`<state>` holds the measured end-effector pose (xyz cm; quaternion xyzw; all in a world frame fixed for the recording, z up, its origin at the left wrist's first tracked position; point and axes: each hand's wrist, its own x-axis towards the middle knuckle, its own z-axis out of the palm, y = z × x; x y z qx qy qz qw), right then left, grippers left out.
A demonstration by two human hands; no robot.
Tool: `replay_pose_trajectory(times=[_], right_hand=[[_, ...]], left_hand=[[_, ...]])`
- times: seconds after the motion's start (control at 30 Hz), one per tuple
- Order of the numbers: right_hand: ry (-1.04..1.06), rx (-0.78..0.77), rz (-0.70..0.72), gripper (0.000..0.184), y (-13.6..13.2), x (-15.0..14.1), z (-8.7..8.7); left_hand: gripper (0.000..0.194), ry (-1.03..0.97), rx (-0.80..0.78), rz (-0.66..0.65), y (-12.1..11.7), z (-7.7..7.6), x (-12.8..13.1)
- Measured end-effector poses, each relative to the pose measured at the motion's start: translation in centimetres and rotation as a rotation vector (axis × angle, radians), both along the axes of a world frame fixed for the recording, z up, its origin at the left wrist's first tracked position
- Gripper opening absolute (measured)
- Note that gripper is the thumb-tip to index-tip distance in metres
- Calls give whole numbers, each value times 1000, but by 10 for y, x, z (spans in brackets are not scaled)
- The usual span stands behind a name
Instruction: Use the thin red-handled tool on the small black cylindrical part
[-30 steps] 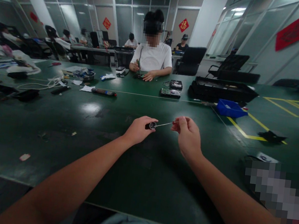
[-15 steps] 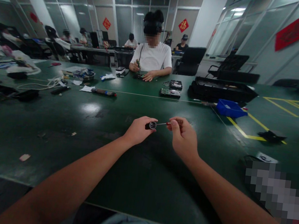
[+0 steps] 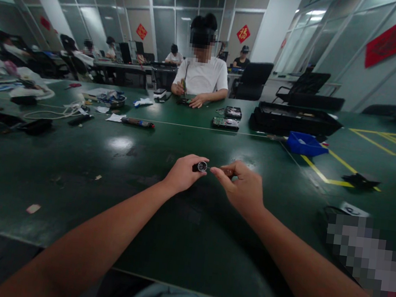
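My left hand (image 3: 185, 172) is closed round a small black cylindrical part (image 3: 202, 166), whose round open end has a silvery rim and faces me. Most of its body is hidden by my fingers. In my right hand (image 3: 246, 185) is a screwdriver (image 3: 230, 172) with a brownish, see-through handle, lying almost level and pointing left. Its thin shaft shows only in a short stretch between my right thumb and the rim of the part. Whether the tip touches the part I cannot tell. Both hands are above the green table (image 3: 160, 230).
Across the table a person (image 3: 202, 75) in a white shirt works with a tool. Two hard drives (image 3: 225, 122), a black tray (image 3: 294, 119) and a blue bin (image 3: 305, 144) lie beyond my right hand. A pen-shaped electric screwdriver (image 3: 138, 122) and cables (image 3: 61, 111) lie to the left.
My right thumb has slid forward along the screwdriver toward the part, covering most of the shaft. The right hand's grip has shifted, while my left hand stays in place.
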<state>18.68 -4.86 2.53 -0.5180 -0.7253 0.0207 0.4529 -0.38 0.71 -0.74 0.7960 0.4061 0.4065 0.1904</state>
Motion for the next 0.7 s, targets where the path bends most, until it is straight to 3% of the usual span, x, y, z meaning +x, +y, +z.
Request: replay_pose_trajectory(times=[0.33,0.5,0.7], right_hand=[[-48,-7,57,29,-2,-1,2],[-101,13,148,16,-2,-2,4],[-71,-28,198,18,-6,-3,11]], left_hand=[[31,-1,8,-18,3,-3,-1],[35,0,16,-4,3,-3,-1],[36,12,12,-6,1,-2,0]])
